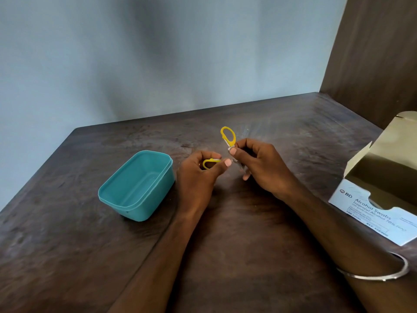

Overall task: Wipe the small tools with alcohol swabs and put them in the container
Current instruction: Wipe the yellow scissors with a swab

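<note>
Small scissors with yellow handles (228,136) are held above the middle of the dark wooden table (67,233). My left hand (198,175) grips the lower yellow loop. My right hand (261,166) pinches the scissors near the pivot, and the metal blades poke out under its fingers. The other yellow loop sticks up above my right hand. I cannot tell whether a swab is in my right hand's fingers. A teal plastic container (137,185) stands with nothing in it just left of my left hand.
A white box of alcohol swabs (379,199) lies with its lid up at the table's right edge. A grey wall runs behind the table, and a dark wooden panel (372,53) rises at the back right. A metal bangle (383,272) sits on my right forearm.
</note>
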